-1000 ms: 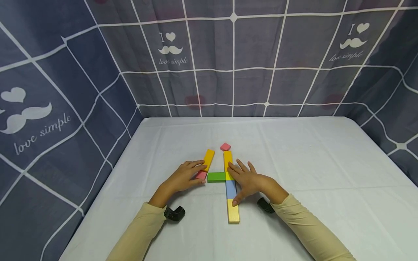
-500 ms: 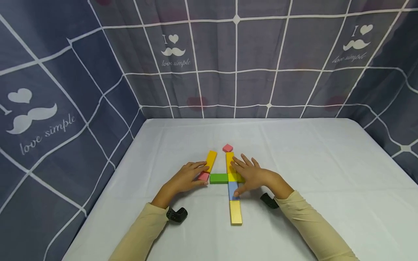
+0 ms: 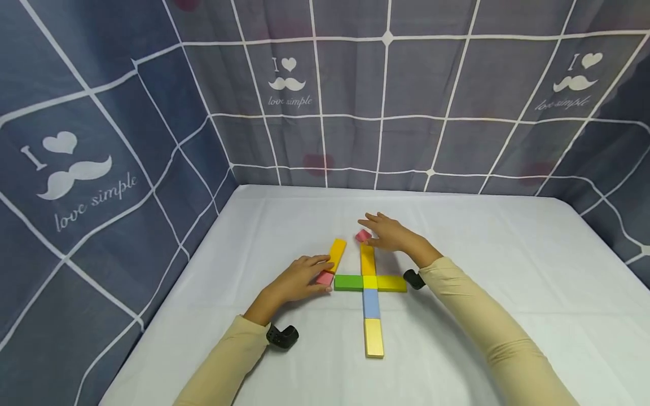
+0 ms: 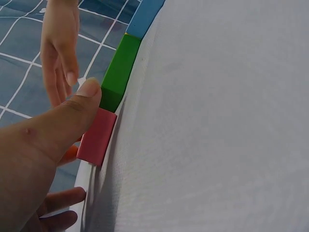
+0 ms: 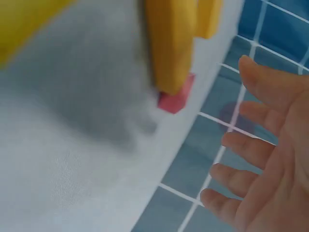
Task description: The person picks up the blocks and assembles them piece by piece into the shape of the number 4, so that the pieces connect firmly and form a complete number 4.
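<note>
Flat blocks form a cross on the white cloth: a yellow square (image 3: 370, 282) in the middle, a green block (image 3: 348, 283) left, a dull yellow block (image 3: 392, 283) right, an orange-yellow block (image 3: 368, 260) behind, a blue block (image 3: 371, 303) and a pale yellow block (image 3: 374, 339) in front. The left hand (image 3: 295, 279) lies with relaxed fingers at a pink block (image 4: 98, 137) and a slanted orange block (image 3: 338, 249), its thumb beside the pink one. The right hand (image 3: 388, 232) hovers, fingers spread, over a far pink block (image 3: 363, 236), apart from it in the right wrist view.
White cloth (image 3: 457, 237) covers the table around the blocks. A dark checked curtain (image 3: 335, 73) stands behind and at both sides. Black wrist cameras (image 3: 282, 337) sit below each sleeve cuff.
The right hand has left the cross's middle and moved away from the body to the far pink block, uncovering the dull yellow block. The left hand stays at the near pink block.
</note>
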A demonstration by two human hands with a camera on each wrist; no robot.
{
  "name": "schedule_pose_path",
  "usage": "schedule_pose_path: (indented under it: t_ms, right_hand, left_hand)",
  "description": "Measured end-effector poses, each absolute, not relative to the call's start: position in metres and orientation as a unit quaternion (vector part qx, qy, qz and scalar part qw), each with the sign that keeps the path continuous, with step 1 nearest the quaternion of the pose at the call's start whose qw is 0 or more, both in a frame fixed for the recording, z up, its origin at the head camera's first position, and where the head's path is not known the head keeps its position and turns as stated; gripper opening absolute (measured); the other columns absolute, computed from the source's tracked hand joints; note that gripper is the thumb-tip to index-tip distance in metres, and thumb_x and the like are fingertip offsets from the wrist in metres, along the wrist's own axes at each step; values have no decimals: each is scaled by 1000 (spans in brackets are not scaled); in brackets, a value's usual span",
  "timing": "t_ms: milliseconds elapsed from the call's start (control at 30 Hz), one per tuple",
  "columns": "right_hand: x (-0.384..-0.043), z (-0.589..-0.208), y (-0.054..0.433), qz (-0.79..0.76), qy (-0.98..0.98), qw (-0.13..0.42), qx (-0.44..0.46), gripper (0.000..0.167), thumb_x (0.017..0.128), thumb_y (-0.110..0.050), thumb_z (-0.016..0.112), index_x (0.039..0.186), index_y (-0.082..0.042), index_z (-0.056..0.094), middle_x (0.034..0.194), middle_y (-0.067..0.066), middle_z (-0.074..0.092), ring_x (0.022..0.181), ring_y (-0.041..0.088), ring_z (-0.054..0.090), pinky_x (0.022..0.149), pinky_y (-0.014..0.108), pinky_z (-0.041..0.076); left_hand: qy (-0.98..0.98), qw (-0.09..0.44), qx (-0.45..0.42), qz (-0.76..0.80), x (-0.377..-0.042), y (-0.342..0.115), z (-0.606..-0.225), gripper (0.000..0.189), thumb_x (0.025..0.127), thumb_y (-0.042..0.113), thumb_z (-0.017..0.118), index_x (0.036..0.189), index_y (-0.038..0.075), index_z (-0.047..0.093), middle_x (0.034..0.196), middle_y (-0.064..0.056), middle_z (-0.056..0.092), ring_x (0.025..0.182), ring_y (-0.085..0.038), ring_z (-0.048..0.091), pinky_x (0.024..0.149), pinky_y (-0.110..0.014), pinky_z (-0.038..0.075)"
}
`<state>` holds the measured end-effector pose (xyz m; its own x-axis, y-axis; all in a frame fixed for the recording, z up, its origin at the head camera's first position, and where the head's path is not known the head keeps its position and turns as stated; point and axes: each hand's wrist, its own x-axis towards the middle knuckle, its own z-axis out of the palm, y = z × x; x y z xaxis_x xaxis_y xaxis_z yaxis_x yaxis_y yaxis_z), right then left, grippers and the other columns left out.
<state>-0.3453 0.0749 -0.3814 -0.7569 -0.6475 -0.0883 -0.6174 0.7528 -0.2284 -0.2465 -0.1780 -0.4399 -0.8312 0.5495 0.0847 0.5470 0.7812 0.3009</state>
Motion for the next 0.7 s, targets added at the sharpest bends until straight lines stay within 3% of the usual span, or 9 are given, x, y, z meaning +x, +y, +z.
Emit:
schedule_pose_path:
  t_ms: [167, 300, 467, 700]
  right_hand:
    - [-357, -391, 66, -64, 934, 71, -343, 41, 89, -24, 57, 128, -9, 54, 131, 17, 51, 127, 47, 34, 101, 59, 30]
    - [-360, -395, 60, -51, 940, 90, -326, 30, 89, -21, 57, 118, -12, 63, 120, 10, 61, 127, 46, 35, 102, 60, 27]
    - [-359, -396, 54, -35, 942, 105, -315, 34, 89, -22, 56, 122, -15, 59, 129, 9, 55, 129, 48, 29, 102, 62, 24]
    - [-356, -395, 43, -4, 939, 146, -312, 48, 92, -30, 52, 138, -20, 42, 146, 8, 35, 134, 49, 14, 105, 61, 18]
  left_hand:
    - [943, 7, 291, 160, -245, -178, -442, 60, 83, 48, 59, 134, 18, 47, 144, -3, 38, 122, -28, 43, 102, -45, 34]
    - [943, 9, 292, 160, -245, -177, -442, 60, 84, 48, 59, 134, 17, 46, 144, -3, 38, 123, -28, 42, 102, -45, 34]
    - [944, 4, 290, 157, -245, -178, -441, 61, 83, 48, 59, 134, 17, 47, 144, -3, 39, 123, -27, 43, 102, -45, 34]
    - [946, 5, 291, 145, -246, -179, -440, 60, 84, 49, 57, 135, 18, 46, 144, -2, 38, 123, -27, 43, 103, -43, 35]
